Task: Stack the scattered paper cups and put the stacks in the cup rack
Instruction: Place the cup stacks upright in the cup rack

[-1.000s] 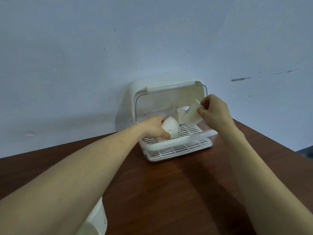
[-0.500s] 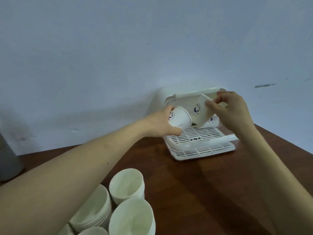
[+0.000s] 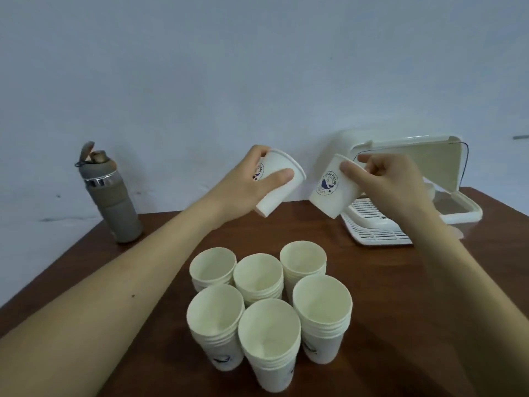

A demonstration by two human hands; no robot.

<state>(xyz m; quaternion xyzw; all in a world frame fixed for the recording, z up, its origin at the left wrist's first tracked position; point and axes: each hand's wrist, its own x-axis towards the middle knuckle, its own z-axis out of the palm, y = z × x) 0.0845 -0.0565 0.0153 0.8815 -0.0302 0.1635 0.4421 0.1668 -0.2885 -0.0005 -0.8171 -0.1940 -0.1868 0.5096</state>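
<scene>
My left hand [image 3: 252, 181] grips a white paper cup [image 3: 282, 186] with a blue logo, tilted, held above the table. My right hand [image 3: 386, 179] pinches the rim of a second logo cup [image 3: 333, 189], also tilted, just right of the first; the two cups are apart. Behind my right hand stands the white cup rack [image 3: 458, 207], its lid raised and its slotted tray showing no cups. Several stacks of white paper cups [image 3: 269, 310] stand upright, close together, on the brown table in front of me.
A grey water bottle [image 3: 110, 196] stands at the table's back left, near the wall. The brown table [image 3: 386, 296] runs to edges at the left and right. A pale wall rises directly behind the rack.
Both hands have drawn back from the rack toward me, each carrying its cup out and to the left. The view has tilted down, bringing the cup stacks and the bottle into sight.
</scene>
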